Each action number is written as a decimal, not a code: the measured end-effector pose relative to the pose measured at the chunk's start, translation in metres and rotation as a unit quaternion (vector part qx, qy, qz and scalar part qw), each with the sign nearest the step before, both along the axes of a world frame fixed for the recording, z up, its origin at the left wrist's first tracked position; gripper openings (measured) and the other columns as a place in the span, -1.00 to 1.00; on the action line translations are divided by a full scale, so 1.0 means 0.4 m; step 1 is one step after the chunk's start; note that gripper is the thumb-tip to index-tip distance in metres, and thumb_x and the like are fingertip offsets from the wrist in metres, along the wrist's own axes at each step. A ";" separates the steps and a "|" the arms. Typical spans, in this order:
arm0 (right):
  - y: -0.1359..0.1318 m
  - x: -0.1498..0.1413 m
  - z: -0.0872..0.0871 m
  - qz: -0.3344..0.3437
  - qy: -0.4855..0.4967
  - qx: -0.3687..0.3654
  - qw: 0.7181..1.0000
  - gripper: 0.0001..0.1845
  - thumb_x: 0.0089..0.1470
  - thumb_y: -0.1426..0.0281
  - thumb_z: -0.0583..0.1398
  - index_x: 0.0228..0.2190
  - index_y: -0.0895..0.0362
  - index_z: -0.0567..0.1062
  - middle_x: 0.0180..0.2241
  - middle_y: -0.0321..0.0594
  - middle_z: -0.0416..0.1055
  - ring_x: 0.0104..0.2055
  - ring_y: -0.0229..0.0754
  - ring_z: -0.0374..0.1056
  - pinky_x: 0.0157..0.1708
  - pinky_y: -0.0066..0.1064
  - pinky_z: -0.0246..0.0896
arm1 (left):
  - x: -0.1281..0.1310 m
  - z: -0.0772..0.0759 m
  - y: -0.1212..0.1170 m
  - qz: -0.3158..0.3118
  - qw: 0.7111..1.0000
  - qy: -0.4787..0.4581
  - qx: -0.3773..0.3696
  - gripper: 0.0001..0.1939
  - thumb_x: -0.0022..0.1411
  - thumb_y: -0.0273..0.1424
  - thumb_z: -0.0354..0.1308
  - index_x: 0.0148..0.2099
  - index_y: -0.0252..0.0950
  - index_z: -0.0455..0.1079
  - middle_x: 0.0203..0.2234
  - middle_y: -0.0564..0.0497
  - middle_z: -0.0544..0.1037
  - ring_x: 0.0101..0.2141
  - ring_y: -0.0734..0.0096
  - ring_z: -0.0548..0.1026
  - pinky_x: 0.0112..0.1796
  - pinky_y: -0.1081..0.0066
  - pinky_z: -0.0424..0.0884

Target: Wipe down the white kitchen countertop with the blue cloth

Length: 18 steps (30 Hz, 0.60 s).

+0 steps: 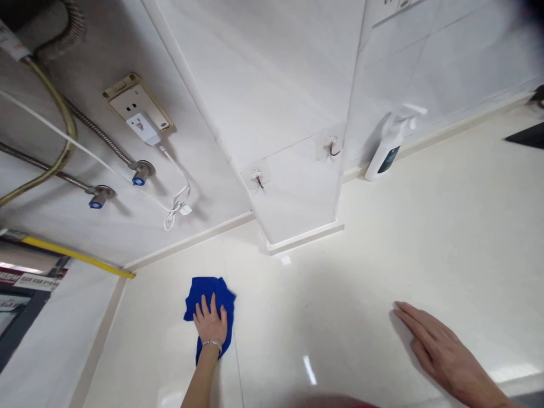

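My left hand (pixel 211 324) lies flat with spread fingers on a blue cloth (pixel 206 288), pressing it to the glossy white countertop (pixel 340 283). Around that wrist is a bracelet (pixel 212 343). At the lower right, my right hand (pixel 440 345) rests its fingertips on the same surface, fingers stretched out side by side, with nothing in it. Farther back, a white spray bottle (pixel 385 153) with a dark label stands against the wall.
A tiled pillar (pixel 293 204) with two clear adhesive hooks juts onto the counter. Blue-capped valves (pixel 140 177), hoses, a wall socket (pixel 138 107) with a plugged-in white adapter, and a dangling cord occupy the left wall. A yellow pipe (pixel 76 256) meets the corner near the window.
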State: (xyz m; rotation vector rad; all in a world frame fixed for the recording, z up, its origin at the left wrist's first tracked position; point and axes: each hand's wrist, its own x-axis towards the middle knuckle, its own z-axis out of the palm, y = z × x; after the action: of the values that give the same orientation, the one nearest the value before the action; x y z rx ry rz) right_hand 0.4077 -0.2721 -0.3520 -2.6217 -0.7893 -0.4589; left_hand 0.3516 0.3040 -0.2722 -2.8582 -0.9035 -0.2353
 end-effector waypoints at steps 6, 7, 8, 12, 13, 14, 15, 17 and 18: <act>0.003 -0.010 0.016 0.000 0.015 0.013 1.000 -0.32 0.23 0.38 0.02 0.35 0.08 0.10 0.34 -0.10 0.15 0.28 0.07 0.23 0.26 0.01 0.19 | 0.088 0.000 0.024 0.009 1.000 -0.009 -0.014 -0.41 0.37 -0.18 -0.13 0.37 -0.22 0.17 0.38 -0.23 0.16 0.35 -0.19 0.10 0.28 -0.16 0.12; 0.003 -0.011 0.018 0.001 0.018 0.014 1.000 -0.32 0.23 0.38 0.02 0.36 0.07 0.10 0.34 -0.10 0.15 0.28 0.07 0.23 0.26 0.01 0.20 | 0.091 -0.001 0.027 0.010 1.000 -0.011 -0.016 -0.40 0.37 -0.17 -0.13 0.38 -0.22 0.16 0.39 -0.22 0.16 0.35 -0.18 0.09 0.29 -0.15 0.11; 0.002 -0.012 0.018 0.003 0.019 0.013 1.000 -0.31 0.23 0.38 0.02 0.36 0.06 0.08 0.34 -0.11 0.14 0.28 0.07 0.23 0.26 0.02 0.20 | 0.093 -0.003 0.030 0.009 1.000 -0.012 -0.018 -0.40 0.36 -0.16 -0.13 0.38 -0.21 0.16 0.39 -0.21 0.15 0.36 -0.16 0.09 0.29 -0.15 0.10; -0.005 -0.012 0.006 -0.001 0.017 0.007 1.000 -0.28 0.24 0.34 0.00 0.39 0.01 0.01 0.36 -0.11 0.12 0.26 0.11 0.25 0.21 0.06 0.24 | 0.108 -0.003 0.048 0.008 1.000 -0.006 -0.029 -0.39 0.36 -0.15 -0.14 0.39 -0.19 0.14 0.40 -0.19 0.12 0.37 -0.16 0.06 0.31 -0.13 0.07; -0.007 -0.012 0.000 -0.001 0.019 0.007 1.000 -0.27 0.23 0.34 0.00 0.39 0.00 0.00 0.36 -0.12 0.11 0.26 0.12 0.25 0.20 0.07 0.25 | 0.119 -0.002 0.055 0.009 0.999 -0.004 -0.031 -0.39 0.36 -0.14 -0.14 0.39 -0.18 0.14 0.40 -0.18 0.12 0.37 -0.16 0.06 0.31 -0.12 0.07; -0.009 -0.012 -0.009 0.000 0.023 0.007 1.000 -0.26 0.23 0.33 0.01 0.39 -0.02 -0.01 0.36 -0.13 0.11 0.26 0.13 0.25 0.20 0.07 0.25 | 0.133 -0.002 0.063 0.010 0.999 -0.004 -0.033 -0.39 0.36 -0.14 -0.14 0.38 -0.16 0.14 0.40 -0.17 0.13 0.37 -0.15 0.07 0.31 -0.12 0.07; -0.011 -0.012 -0.018 0.000 0.026 0.010 1.000 -0.25 0.22 0.32 0.02 0.39 -0.04 -0.01 0.36 -0.15 0.11 0.26 0.14 0.25 0.20 0.08 0.25 | 0.151 -0.002 0.071 0.013 0.999 -0.007 -0.033 -0.40 0.36 -0.14 -0.14 0.38 -0.15 0.15 0.40 -0.17 0.14 0.36 -0.15 0.08 0.31 -0.12 0.08; -0.016 -0.012 -0.038 -0.001 0.027 0.023 0.999 -0.23 0.18 0.30 0.04 0.39 -0.09 0.00 0.35 -0.18 0.13 0.25 0.15 0.27 0.19 0.09 0.25 | 0.195 -0.003 0.089 0.024 0.999 -0.018 -0.032 -0.40 0.36 -0.13 -0.16 0.38 -0.15 0.16 0.39 -0.19 0.15 0.36 -0.15 0.10 0.30 -0.14 0.09; -0.018 -0.013 -0.049 -0.003 0.024 0.032 0.999 -0.21 0.16 0.30 0.06 0.39 -0.10 0.01 0.35 -0.19 0.13 0.24 0.16 0.28 0.19 0.10 0.26 | 0.221 -0.004 0.097 0.032 0.999 -0.024 -0.032 -0.39 0.36 -0.12 -0.17 0.37 -0.16 0.17 0.39 -0.21 0.16 0.35 -0.17 0.10 0.29 -0.15 0.09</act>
State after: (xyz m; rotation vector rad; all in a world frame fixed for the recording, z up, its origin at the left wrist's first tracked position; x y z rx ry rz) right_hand 0.4027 -0.2793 -0.3715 -2.5675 -0.7389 -0.4134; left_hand 0.4399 0.3428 -0.2737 -2.8873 -1.0275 -0.2742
